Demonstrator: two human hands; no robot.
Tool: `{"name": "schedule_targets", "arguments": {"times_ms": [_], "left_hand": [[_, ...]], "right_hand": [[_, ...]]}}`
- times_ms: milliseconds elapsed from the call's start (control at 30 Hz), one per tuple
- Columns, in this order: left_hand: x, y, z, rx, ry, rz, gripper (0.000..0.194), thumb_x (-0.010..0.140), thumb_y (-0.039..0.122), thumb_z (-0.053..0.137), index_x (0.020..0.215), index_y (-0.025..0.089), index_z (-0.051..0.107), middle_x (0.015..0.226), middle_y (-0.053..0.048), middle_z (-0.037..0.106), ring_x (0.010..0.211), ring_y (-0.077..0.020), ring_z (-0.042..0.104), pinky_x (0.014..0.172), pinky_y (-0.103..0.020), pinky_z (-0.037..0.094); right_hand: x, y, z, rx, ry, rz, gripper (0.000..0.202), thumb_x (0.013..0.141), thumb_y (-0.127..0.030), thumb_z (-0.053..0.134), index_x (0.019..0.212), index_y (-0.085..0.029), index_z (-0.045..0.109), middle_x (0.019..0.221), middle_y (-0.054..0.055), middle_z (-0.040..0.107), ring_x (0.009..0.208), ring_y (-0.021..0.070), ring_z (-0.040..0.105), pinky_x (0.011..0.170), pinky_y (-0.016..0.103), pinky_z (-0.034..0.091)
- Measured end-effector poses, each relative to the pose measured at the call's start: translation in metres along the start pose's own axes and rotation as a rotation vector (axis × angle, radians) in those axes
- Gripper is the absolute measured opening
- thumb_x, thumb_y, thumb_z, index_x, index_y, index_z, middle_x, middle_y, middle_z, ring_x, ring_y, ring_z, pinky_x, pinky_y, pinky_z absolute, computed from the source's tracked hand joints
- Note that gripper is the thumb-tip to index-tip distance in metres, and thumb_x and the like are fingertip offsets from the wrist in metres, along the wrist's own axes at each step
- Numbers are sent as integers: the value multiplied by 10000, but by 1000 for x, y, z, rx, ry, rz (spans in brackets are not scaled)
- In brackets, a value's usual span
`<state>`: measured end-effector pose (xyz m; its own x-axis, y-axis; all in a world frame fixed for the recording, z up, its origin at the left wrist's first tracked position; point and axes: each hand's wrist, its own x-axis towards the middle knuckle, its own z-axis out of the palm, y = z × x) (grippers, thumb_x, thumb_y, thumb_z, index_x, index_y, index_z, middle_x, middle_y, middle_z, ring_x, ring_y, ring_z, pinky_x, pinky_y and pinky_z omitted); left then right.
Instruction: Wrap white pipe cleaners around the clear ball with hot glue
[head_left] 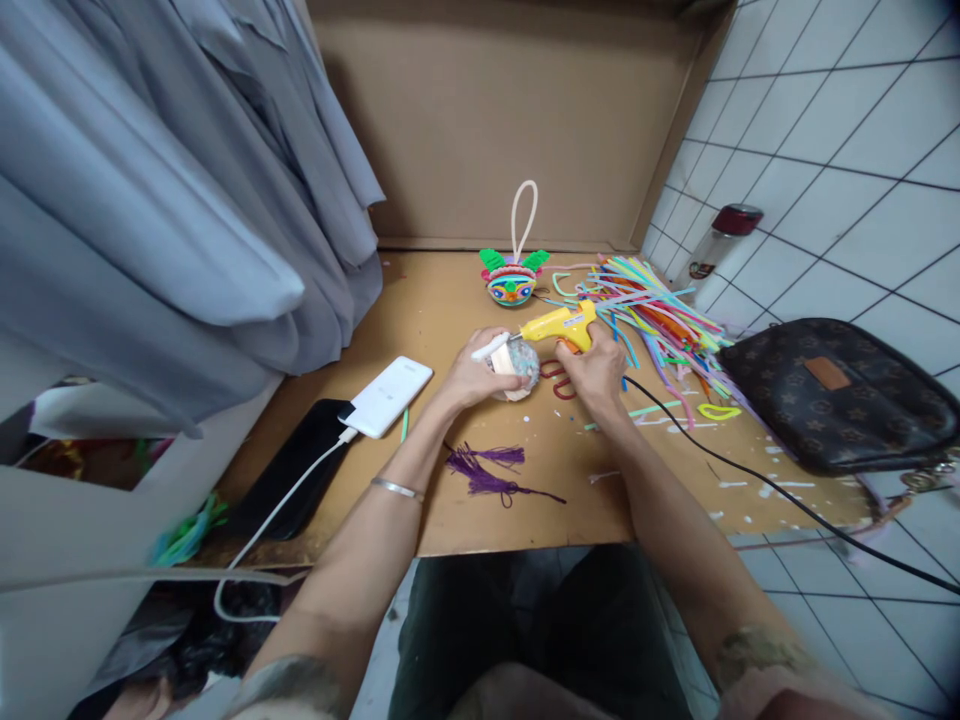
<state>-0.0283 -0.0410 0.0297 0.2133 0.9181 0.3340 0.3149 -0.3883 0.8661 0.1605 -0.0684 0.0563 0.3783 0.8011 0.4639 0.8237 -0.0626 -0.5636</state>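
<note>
Near the middle of the wooden table [450, 520], my left hand [478, 372] is closed around a small round craft piece [525, 368], pale and bluish with a cream band and a white strip on it. My right hand [596, 372] grips a yellow glue gun [559, 325], whose nozzle points left and meets or nearly meets the top of the piece. Behind them stands a colourful animal-face ornament [512, 282] with green ears and a cream loop. Purple tassels [487, 472] lie nearer the table's front edge. Beside my right hand are red-handled scissors [556, 382].
Many coloured pipe cleaners [660, 315] are spread at the right, beside a brown patterned bag [832, 400] and a bottle [716, 250]. A black cord [720, 455] runs right. At left lie a white power bank [390, 396] and a black phone [292, 480]; grey cloth [187, 200] hangs there.
</note>
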Motion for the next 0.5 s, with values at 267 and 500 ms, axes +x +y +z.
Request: {"name": "schedule_targets", "arguments": {"times_ms": [267, 500], "left_hand": [[-1, 7, -1, -73, -38, -81, 726, 494, 310, 858, 1159, 133, 627, 1141, -89, 636, 1062, -261, 626, 992, -420, 504], [0, 3, 0, -56, -28, -65, 747, 490, 302, 859, 1181, 153, 618, 1182, -86, 629, 1102, -264, 610, 1019, -427, 491]], "right_hand": [[0, -2, -4, -41, -27, 3, 174, 749, -382, 599, 788, -212, 594, 638, -6, 599, 637, 173, 581, 594, 272, 371], [0, -1, -2, -48, -40, 7, 196, 786, -394, 583, 842, -208, 604, 646, 0, 609, 640, 177, 582, 597, 271, 370]]}}
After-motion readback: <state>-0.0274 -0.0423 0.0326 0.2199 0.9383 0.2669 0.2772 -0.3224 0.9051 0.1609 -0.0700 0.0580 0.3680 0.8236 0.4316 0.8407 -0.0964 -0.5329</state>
